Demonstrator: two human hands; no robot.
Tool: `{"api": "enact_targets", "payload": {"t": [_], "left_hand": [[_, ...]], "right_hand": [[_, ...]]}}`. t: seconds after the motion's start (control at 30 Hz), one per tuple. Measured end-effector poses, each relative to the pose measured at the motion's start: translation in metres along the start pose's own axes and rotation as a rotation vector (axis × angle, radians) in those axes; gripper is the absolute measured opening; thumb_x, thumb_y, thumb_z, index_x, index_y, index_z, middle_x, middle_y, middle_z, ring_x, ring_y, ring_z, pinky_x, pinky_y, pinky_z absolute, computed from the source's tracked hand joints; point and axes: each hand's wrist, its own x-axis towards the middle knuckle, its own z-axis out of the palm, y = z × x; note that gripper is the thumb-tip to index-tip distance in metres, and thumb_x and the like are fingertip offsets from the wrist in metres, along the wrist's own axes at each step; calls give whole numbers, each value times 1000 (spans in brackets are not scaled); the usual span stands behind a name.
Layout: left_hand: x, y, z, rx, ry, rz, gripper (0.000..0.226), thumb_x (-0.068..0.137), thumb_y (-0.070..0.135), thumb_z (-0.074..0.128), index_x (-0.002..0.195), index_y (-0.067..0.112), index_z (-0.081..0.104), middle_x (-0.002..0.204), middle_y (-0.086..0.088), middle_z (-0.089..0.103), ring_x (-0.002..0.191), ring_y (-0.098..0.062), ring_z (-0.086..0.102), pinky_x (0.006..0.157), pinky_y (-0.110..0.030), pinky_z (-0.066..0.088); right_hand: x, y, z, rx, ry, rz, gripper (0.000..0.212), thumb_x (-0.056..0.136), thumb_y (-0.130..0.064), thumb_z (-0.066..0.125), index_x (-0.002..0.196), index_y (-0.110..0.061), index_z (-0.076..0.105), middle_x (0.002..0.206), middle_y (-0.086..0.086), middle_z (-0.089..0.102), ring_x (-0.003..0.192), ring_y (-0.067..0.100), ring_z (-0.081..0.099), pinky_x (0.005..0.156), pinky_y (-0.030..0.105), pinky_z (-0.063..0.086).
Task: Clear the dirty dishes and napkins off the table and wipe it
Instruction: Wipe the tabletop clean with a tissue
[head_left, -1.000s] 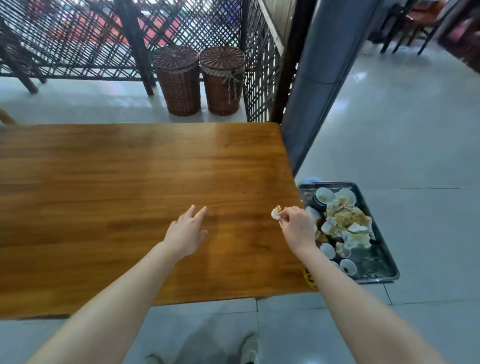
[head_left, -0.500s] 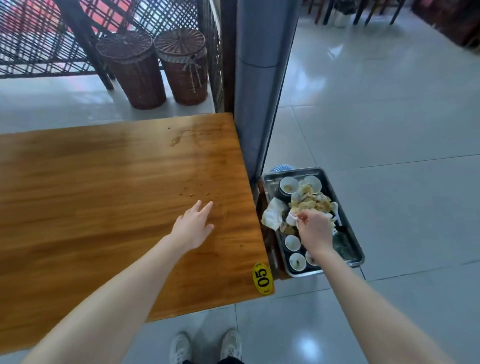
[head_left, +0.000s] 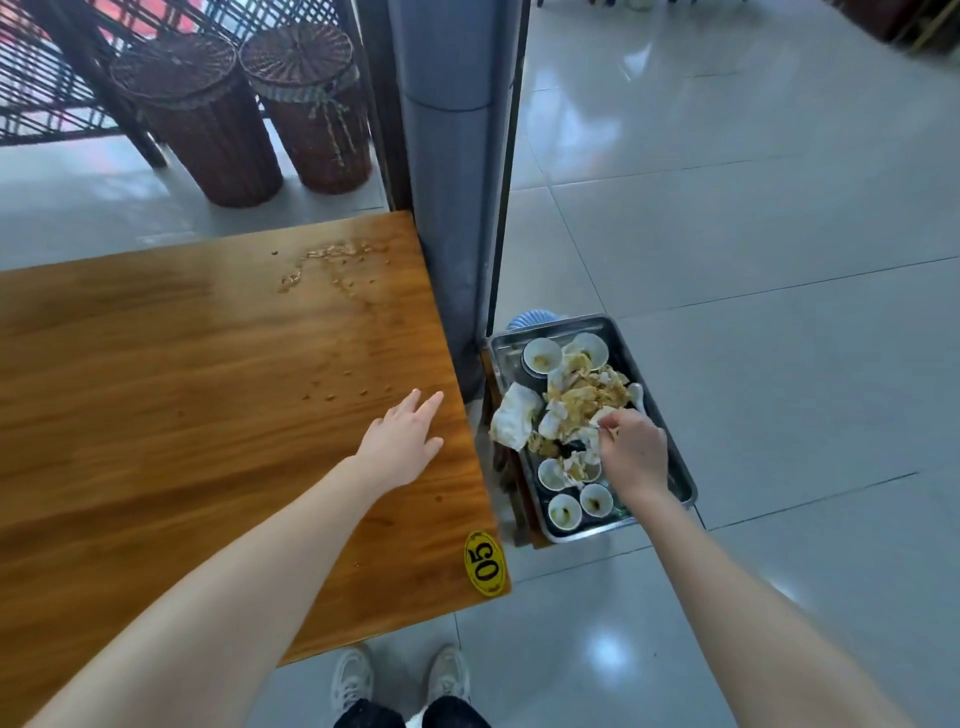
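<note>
So the clearing part looks about done. No dishes or napkins are left on the bit of counter (head_left: 182, 415) in view. They're all in the metal tray (head_left: 626, 353) sitting low just beside the counter's right edge, right of centre in the frame. It's loaded with small cups (head_left: 565, 512), a white spoon (head_left: 638, 397) and a heap of stained napkins (head_left: 582, 400), one of them flopping over the tray's left rim.

The right hand (head_left: 631, 452) is over the middle of the tray, fingers curled, pinching a small white scrap (head_left: 604, 414) at the tips, right on top of the heap. I'd call this the drop-off of the last bit of rubbish. The left hand (head_left: 402, 444) is flat on the counter near its right edge, fingers straight and a little spread, holding nothing.

What's left is the wiping, I'd say. There's a smear of crumbs (head_left: 332, 254) near the counter's far right corner, upper middle of the frame, and a few more specks (head_left: 348, 395) just left of the left hand's fingertips.

Next move as I see it: let go of the scrap so it lands inside the tray, then find a cloth. I can't see one anywhere in the frame, so that needs fetching first. The wipe should push the crumbs toward the right edge, into a hand or the tray, not onto the floor.
</note>
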Motion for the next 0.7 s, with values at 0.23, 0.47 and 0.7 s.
{"api": "enact_targets", "payload": {"t": [0.23, 0.47, 0.7], "left_hand": [[-15, -32, -6, -7, 39, -72, 65, 100, 35, 44, 154, 29, 8, 161, -7, 8, 145, -32, 20, 114, -46, 25], [-51, -83, -18, -36, 111, -173, 66, 100, 32, 46, 154, 27, 8, 161, -10, 9, 144, -33, 22, 113, -47, 26], [-104, -140, -21, -84, 193, -290, 66, 100, 32, 47, 154, 25, 10, 161, -11, 11, 142, -34, 28, 111, -46, 35]], "right_hand": [[9, -34, 14, 22, -44, -70, 17, 91, -7, 57, 101, -6, 72, 100, 10, 70, 94, 26, 62, 87, 42, 48], [9, -98, 35, 30, -76, -232, 18, 93, -9, 55, 98, -7, 72, 95, 9, 70, 91, 26, 62, 84, 41, 48], [-13, -176, 62, 12, -126, -386, 18, 91, -9, 57, 100, -9, 72, 101, 9, 69, 94, 27, 62, 89, 43, 46]]}}
